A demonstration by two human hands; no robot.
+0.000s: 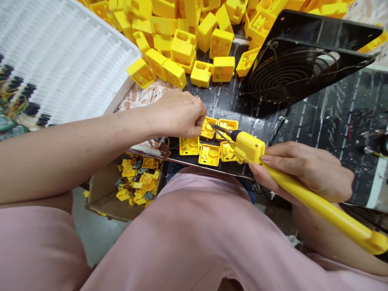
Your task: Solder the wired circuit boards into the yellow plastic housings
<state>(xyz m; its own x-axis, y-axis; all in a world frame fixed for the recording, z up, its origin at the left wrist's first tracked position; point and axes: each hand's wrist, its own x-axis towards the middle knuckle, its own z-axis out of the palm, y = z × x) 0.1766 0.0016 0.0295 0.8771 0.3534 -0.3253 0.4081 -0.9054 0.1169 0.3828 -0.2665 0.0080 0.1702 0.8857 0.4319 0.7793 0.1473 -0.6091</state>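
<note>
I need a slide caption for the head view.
Right hand holds a yellow-handled tool over open yellow casings, left hand nearby.

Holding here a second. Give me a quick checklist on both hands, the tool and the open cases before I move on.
1. Right hand gripping the yellow tool: ok.
2. Tool tip at the open yellow cases: ok.
3. Tip touching a case: cannot tell.
4. Left hand well away from the tip: not ok, its curled fingers look close.
5. Left fingers holding something: cannot tell, grasp hidden.
6. Black fan apart from the tool: ok.
</note>
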